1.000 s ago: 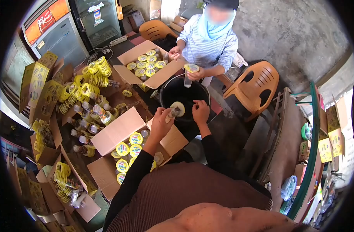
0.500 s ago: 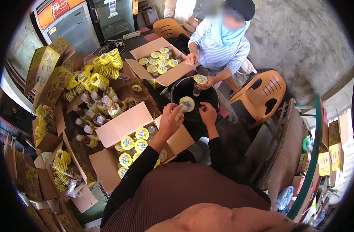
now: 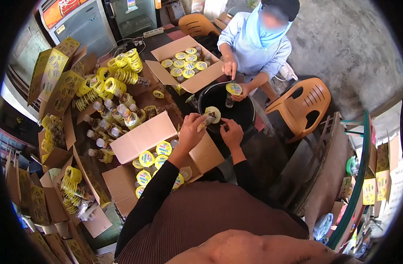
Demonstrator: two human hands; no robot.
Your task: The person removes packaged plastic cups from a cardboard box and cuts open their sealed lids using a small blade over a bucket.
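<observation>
My left hand (image 3: 192,132) is closed around a small clear plastic cup (image 3: 204,122) with a yellow rim. The cup is tilted, its pale round top (image 3: 213,115) over the black bucket (image 3: 253,115) and marked with dark specks. Just right of it, apart from the cup, my right hand (image 3: 231,133) has its fingers pinched together; what they hold, if anything, is hidden. Across the bucket a co-worker's hand (image 3: 240,93) holds another cup with a yellow lid (image 3: 234,89). The co-worker's other hand (image 3: 229,68) points a thin dark tool down at that lid.
Open cartons of yellow-lidded cups stand beside my left arm (image 3: 143,137) and behind the bucket (image 3: 189,82). Stacks of yellow-rimmed cups (image 3: 98,88) and several clear bottle-like pieces (image 3: 128,116) cover the table's left. An orange chair (image 3: 305,105) stands right of the co-worker.
The co-worker's free hand has come over the lid with a thin tool. My right hand has moved slightly left, closer to the cup. The view has shifted a little.
</observation>
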